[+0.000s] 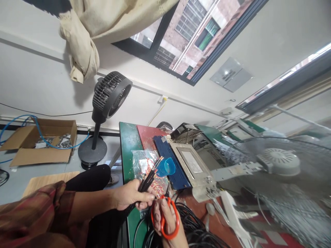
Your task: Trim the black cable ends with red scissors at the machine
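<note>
A white-walled room with a dark-framed window (181, 38) and a tied-up cream curtain (85, 38) fills the tilted view. Below stands a green and red worktable (130, 141), crowded with a large metal-grilled fan (281, 165) at the right, a blue tray (168, 162) and a clear plastic bag of small parts (144, 163). On the grey floor stand a black pedestal fan (107, 103) and an open cardboard box (42, 143).

The left hand (130, 195), fingers curled tight, grips a bundle of black cables (151, 174) whose bare ends fan upward past a small blue plastic cup (167, 167). Just beside it, the right hand (168, 220) has its fingers through the loops of orange-handled scissors (165, 215), whose blades reach toward the cables at the left fingers.
</note>
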`<control>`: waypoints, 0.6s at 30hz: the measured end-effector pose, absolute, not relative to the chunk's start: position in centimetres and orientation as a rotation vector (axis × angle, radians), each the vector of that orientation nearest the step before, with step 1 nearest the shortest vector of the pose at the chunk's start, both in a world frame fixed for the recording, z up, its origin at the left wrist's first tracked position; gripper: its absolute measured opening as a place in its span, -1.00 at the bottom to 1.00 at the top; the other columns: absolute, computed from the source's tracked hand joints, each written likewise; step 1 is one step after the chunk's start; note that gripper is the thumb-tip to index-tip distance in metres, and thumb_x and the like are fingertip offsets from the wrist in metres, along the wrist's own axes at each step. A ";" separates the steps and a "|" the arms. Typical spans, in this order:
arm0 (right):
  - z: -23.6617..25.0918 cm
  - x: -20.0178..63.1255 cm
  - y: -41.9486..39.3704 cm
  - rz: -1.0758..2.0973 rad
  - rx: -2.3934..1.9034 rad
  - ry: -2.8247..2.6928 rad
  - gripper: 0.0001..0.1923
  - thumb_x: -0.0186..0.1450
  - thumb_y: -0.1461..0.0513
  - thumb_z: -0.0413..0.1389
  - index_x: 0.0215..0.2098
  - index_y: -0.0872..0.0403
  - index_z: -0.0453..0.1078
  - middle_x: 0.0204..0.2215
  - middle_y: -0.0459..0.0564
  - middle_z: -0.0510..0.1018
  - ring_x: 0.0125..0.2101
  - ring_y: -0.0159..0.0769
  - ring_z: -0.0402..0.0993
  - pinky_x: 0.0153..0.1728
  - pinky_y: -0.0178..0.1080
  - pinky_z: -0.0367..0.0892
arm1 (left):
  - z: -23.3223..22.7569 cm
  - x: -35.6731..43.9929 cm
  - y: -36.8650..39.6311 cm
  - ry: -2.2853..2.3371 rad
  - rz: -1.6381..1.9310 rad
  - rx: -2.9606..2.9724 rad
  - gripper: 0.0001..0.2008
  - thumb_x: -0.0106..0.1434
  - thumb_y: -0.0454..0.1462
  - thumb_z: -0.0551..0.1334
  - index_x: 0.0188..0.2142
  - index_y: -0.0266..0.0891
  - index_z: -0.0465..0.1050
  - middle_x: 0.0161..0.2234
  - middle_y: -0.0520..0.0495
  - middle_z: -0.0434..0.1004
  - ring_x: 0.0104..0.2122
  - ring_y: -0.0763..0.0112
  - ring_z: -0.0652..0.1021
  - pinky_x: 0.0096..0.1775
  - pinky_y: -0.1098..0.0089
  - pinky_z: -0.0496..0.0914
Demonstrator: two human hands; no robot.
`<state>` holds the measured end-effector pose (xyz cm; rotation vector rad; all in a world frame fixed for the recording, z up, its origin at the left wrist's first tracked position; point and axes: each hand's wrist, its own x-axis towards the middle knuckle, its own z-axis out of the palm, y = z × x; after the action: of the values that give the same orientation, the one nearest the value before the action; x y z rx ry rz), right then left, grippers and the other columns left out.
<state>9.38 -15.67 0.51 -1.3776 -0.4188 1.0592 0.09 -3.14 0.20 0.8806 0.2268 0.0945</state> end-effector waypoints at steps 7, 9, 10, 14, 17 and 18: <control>0.5 9.2 -15.6 1.037 -1.434 -0.456 -0.55 0.14 -0.04 0.13 -0.65 0.13 0.24 -0.82 -0.18 0.23 -0.79 -0.55 0.11 -0.76 -0.46 -0.02 | 0.1 0.0 -3.2 0.255 0.110 0.887 -0.62 -0.03 -0.11 0.33 -0.35 -0.38 0.35 -0.63 0.10 0.25 -0.67 0.70 0.24 -0.62 0.57 0.04; 0.5 9.3 -15.5 1.034 -1.435 -0.452 -0.54 0.13 -0.05 0.14 -0.67 0.13 0.23 -0.82 -0.18 0.23 -0.79 -0.55 0.12 -0.75 -0.46 -0.01 | 0.2 0.1 -3.3 0.286 0.127 0.897 -0.60 -0.05 -0.09 0.34 -0.36 -0.37 0.35 -0.66 0.13 0.22 -0.68 0.69 0.23 -0.61 0.57 0.05; 0.4 9.3 -15.5 1.035 -1.432 -0.450 -0.52 0.11 -0.07 0.14 -0.68 0.13 0.23 -0.83 -0.18 0.22 -0.80 -0.56 0.11 -0.76 -0.46 -0.02 | 0.2 0.1 -3.3 0.296 0.135 0.904 -0.59 -0.06 -0.08 0.34 -0.36 -0.37 0.35 -0.67 0.13 0.22 -0.68 0.69 0.23 -0.61 0.57 0.05; 0.2 9.3 -15.3 1.003 -1.457 -0.437 -0.48 0.07 -0.13 0.13 -0.70 0.13 0.26 -0.87 -0.17 0.21 -0.83 -0.56 0.08 -0.78 -0.44 -0.05 | 0.5 0.1 -3.6 0.297 0.157 0.948 -0.57 -0.06 -0.05 0.33 -0.37 -0.39 0.36 -0.68 0.11 0.24 -0.68 0.68 0.23 -0.60 0.56 0.06; 0.2 9.3 -15.3 0.942 -1.527 -0.422 -0.50 0.06 -0.12 0.15 -0.67 0.14 0.29 -0.86 -0.16 0.25 -0.83 -0.54 0.11 -0.77 -0.44 -0.03 | 0.7 0.0 -3.6 0.300 0.161 0.975 -0.57 -0.05 -0.04 0.32 -0.38 -0.38 0.36 -0.68 0.11 0.25 -0.67 0.68 0.23 -0.59 0.56 0.08; 0.2 9.2 -15.2 0.931 -1.542 -0.429 -0.49 0.05 -0.13 0.15 -0.67 0.14 0.29 -0.87 -0.15 0.25 -0.83 -0.53 0.12 -0.77 -0.44 -0.02 | 0.7 -0.1 -3.6 0.299 0.162 0.977 -0.57 -0.05 -0.04 0.32 -0.38 -0.38 0.36 -0.68 0.11 0.25 -0.67 0.68 0.23 -0.59 0.56 0.08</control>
<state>9.21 -15.23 0.21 -1.5421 -0.4293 0.9313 -0.07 -3.57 0.67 0.9774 0.2988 0.1624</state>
